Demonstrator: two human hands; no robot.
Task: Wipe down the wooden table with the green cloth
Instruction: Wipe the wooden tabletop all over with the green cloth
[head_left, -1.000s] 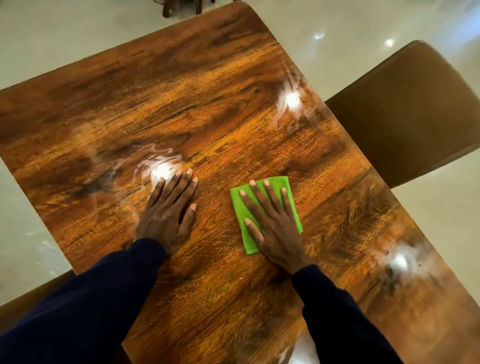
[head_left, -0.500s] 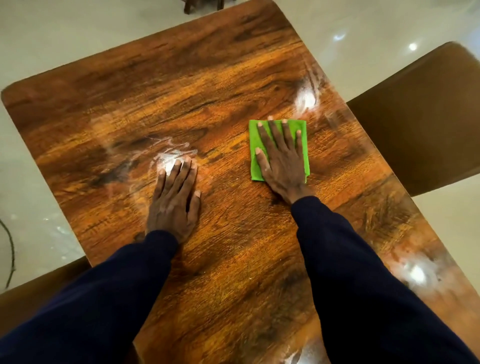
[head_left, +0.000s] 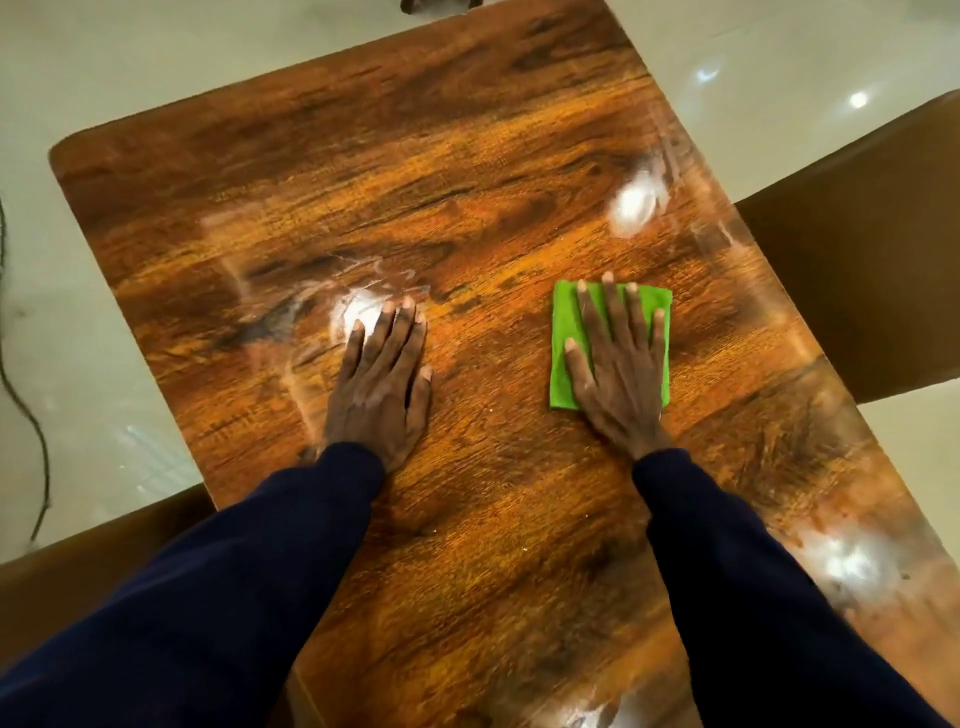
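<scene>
Green cloth (head_left: 563, 317) — flat beneath right grip (head_left: 621, 374)

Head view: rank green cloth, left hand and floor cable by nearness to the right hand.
1. green cloth, pressed under the right hand.
2. left hand, flat on the table, to its left.
3. cable, on the floor, far left.

Warm indoor light, white glare patches on glossy table (head_left: 467, 218), wide-angle edge bending

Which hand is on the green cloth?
The right hand, spread flat on the green cloth. The left hand lies flat on the bare wooden table instead.
</scene>
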